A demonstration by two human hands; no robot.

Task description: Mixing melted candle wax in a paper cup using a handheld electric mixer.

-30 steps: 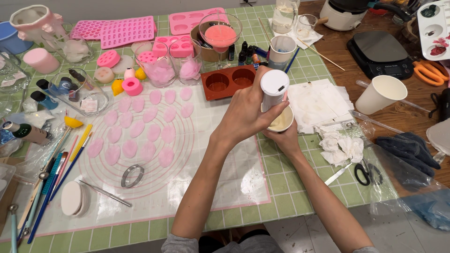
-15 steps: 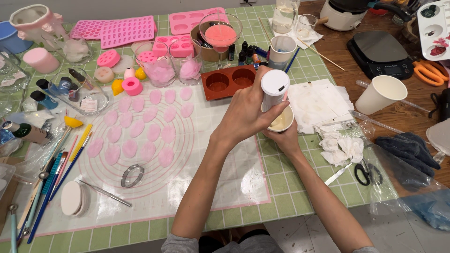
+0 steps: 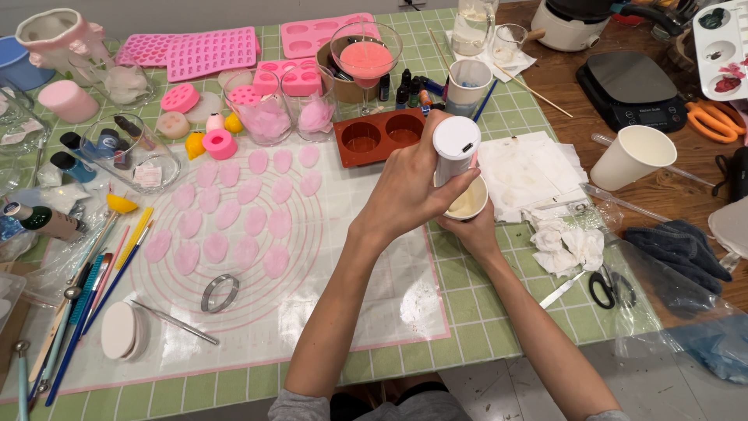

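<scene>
Head view, listed from largest to smallest:

- A green gridded cutting mat is spread over the table, and a translucent silicone mat printed with pink circles is laid on it.
- Pink petal shapes are laid out in rows on the silicone mat.
- A brown two-cavity mould is placed just beyond the hands.
- The left hand is wrapped firmly around a white cylindrical tool, held upright above the cup.
- The right hand is closed under a small paper cup, held over the silicone mat's right edge.
- A metal ring cutter is set near the petals.
</scene>
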